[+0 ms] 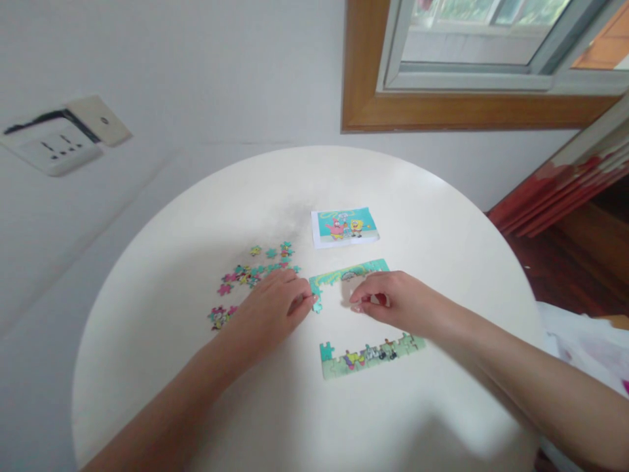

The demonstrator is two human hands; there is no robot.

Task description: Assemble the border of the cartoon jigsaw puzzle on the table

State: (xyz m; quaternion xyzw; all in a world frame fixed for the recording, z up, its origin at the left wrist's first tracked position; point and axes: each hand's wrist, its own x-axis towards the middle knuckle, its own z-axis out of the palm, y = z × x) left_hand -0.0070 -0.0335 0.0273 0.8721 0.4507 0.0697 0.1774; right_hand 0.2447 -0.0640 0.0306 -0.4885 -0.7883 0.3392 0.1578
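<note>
A partly joined jigsaw puzzle lies flat on the table, with a teal and yellow top strip (350,273) and a pale green bottom strip (376,358). Bare tabletop shows between the strips. At the puzzle's left edge, my left hand (282,295) is closed in a pinch, its fingertips on a teal puzzle piece (317,306). My right hand (388,298) hovers over the middle of the puzzle, thumb and index finger drawn together; anything between them is too small to make out. Loose puzzle pieces (243,275) lie scattered beyond and left of my left hand.
A printed reference picture (346,226) of cartoon figures lies beyond the puzzle on the round white table (275,419). Behind it are a wall and a wood-framed window (363,111). A wall socket (54,144) is at left, a red curtain (545,196) at right.
</note>
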